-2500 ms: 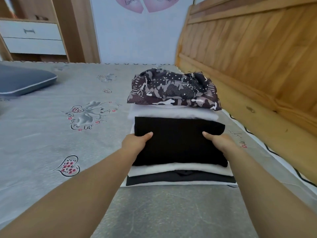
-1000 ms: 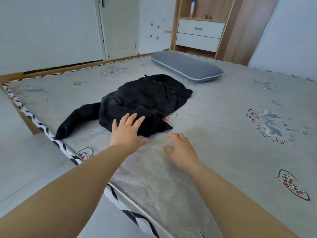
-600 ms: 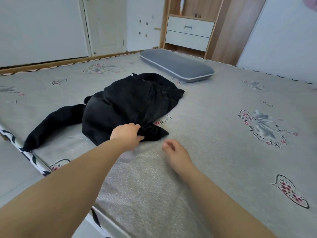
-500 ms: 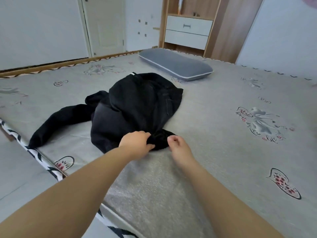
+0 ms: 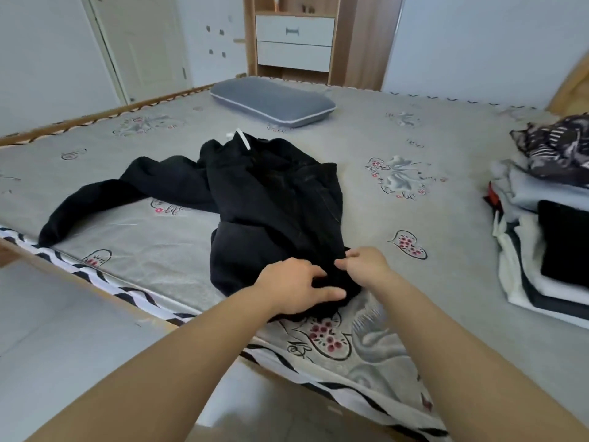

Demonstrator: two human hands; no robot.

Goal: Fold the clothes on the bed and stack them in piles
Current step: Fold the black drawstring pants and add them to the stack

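hands (image 5: 294, 287) grip black garment (image 5: 274, 199) beside "life" print (image 5: 167, 207).

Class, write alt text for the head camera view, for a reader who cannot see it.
Two bare hands, left hand and right hand, grip the near end of a crumpled black garment on a grey printed bed sheet. A grey pillow lies at the far side, and a pile of folded clothes sits at the right edge.

both hands (image 5: 328, 279) grip black garment (image 5: 274, 199) on bed (image 5: 414, 138).
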